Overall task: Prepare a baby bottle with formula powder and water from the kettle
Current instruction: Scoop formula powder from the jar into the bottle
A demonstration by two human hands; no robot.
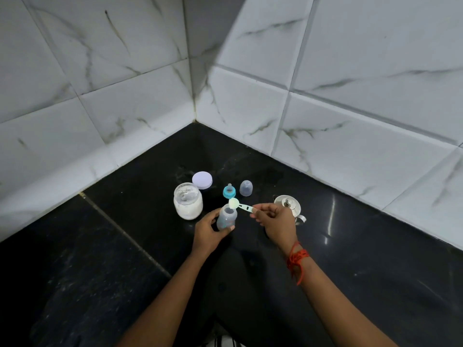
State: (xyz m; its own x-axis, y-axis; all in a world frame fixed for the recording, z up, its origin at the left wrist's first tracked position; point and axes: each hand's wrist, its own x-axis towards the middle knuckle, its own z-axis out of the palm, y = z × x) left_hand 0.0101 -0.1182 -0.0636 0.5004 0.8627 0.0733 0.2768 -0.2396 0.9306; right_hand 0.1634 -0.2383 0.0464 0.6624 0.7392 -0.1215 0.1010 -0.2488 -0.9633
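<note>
Your left hand [210,231] has its grip wrapped around the baby bottle [227,217], just below the middle of the frame, standing upright on the black worktop [100,259] with its mouth open. Your right hand [274,221] is pinching the handle end of the pale green scoop [241,206], and the bowl of the scoop, heaped with light powder, sits right over the bottle's rim.

Just left of the bottle is the open glass formula jar [188,204], partly full of white powder, close to your left thumb but not touching it as far as I can see. Its lilac lid [202,180] lies flat behind it. The teal teat ring [229,192] stands right behind the bottle and the clear bottle cap [245,188] just to its right. The steel kettle [288,205] is partly hidden behind your right hand, lid on.

Room-wise: you're tucked into a corner, with white marble-look wall tiles [350,121] closing off the upper left and upper right of the frame. Everything's clustered mid-frame, so the worktop is open toward the lower left and the right side. A seam runs diagonally across the worktop at left.

There's a red thread [297,259] on your right wrist. Markings on the bottle and scoop are too small to read; no brand legible anywhere.
</note>
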